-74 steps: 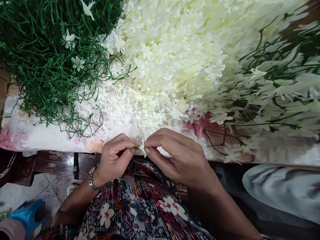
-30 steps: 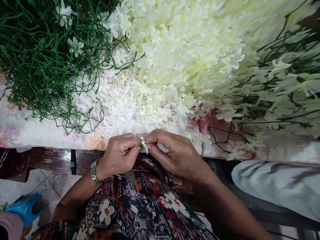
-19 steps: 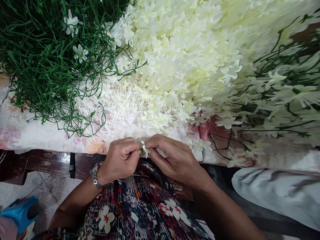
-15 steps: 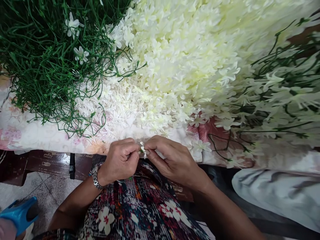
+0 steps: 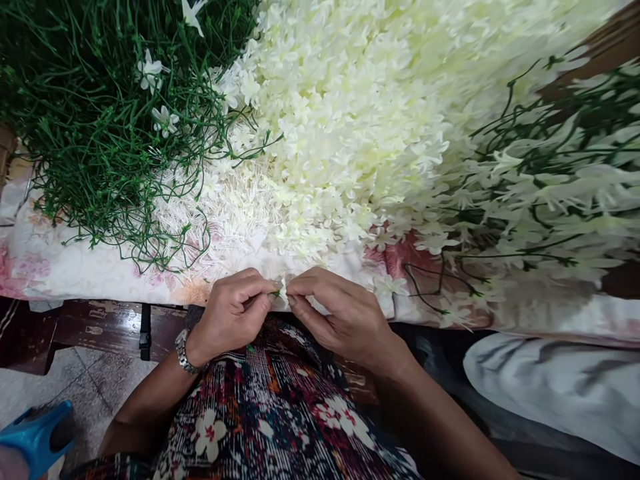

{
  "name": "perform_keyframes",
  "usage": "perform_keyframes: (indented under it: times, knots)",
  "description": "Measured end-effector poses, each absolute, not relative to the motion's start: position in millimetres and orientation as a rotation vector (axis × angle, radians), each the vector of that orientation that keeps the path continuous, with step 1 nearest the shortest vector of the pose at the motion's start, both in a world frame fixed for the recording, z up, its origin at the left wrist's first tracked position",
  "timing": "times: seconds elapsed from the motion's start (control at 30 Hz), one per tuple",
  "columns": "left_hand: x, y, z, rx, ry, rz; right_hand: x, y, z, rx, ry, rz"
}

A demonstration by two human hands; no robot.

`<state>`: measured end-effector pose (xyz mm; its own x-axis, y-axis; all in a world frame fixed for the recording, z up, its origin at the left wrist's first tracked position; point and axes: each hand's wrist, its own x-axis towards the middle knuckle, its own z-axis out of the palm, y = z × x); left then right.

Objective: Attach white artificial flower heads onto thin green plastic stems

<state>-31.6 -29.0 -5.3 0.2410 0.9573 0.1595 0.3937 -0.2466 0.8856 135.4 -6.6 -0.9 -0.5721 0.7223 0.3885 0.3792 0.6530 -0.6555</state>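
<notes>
My left hand (image 5: 234, 315) is closed in a pinch, with a small green stem tip (image 5: 277, 293) showing at its fingertips. Facing it, my right hand (image 5: 343, 317) pinches a small white artificial flower (image 5: 283, 291) between thumb and forefinger. Flower and stem tip meet in the narrow gap between the hands; whether one is seated in the other is too small to tell. Just beyond the hands lie thin white stamens (image 5: 225, 207) and a large heap of pale yellow-white blossoms (image 5: 350, 133). To the left is a mass of green plastic stems (image 5: 110, 140).
A floral cloth (image 5: 115, 270) covers the table. At right lie green stems bearing white flowers (image 5: 545, 193), beside a person's light-clothed leg (image 5: 550, 387). A blue plastic object (image 5: 43, 437) is at lower left. A strap with a black buckle (image 5: 145, 337) hangs below the table edge.
Both hands stay close together at the table edge. My left hand has drawn slightly leftward, and the green stem tip shows more clearly beside the flower. The view has shifted a little.
</notes>
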Motion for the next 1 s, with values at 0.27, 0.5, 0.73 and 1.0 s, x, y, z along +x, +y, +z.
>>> perform_keyframes:
  times: [0.27,0.5,0.73,1.0]
  knots:
    - [-30,-28,-10,2.022,1.314,1.04,131,-4,-3,-0.908,-2.23,0.632]
    - [-29,-28,-19,2.143,1.333,1.106,130,-7,-14,-0.854,-2.178,0.613]
    - [-29,-27,-22,2.227,1.324,1.093,130,-8,-19,-0.866,-2.215,0.583]
    - [-29,-27,-24,2.291,1.307,1.097,128,-9,-22,-0.874,-2.275,0.544]
